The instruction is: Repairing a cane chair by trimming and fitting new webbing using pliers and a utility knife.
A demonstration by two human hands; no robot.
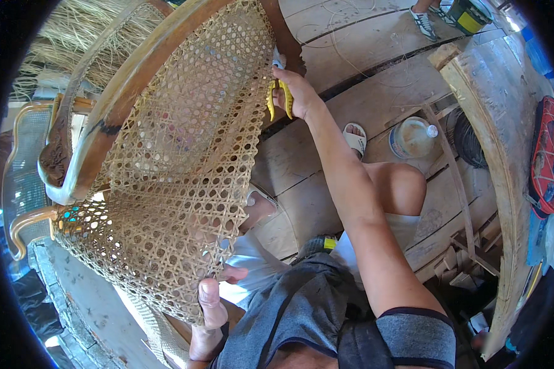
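Observation:
A sheet of woven cane webbing [184, 178] with open holes spreads across a curved wooden chair frame [129, 80] on my left. My left hand [212, 307] pinches the sheet's loose lower edge, thumb on top and the other fingers mostly behind the weave. Farther off, by the far right edge of the cane, my right hand [298, 92] is closed around yellow-handled pliers [271, 101]. Their jaws point toward the cane edge and the wooden frame; I cannot make out whether they grip anything.
On the plank floor [289, 221] to the right stand a clear plastic jug [412, 138] and a black coil [469, 140]. A long wooden board [495, 141] rises beyond them, with a red bag [548, 157] behind. Loose cane strands [98, 43] lie at the far left. Another person's shoes [423, 23] show at the top.

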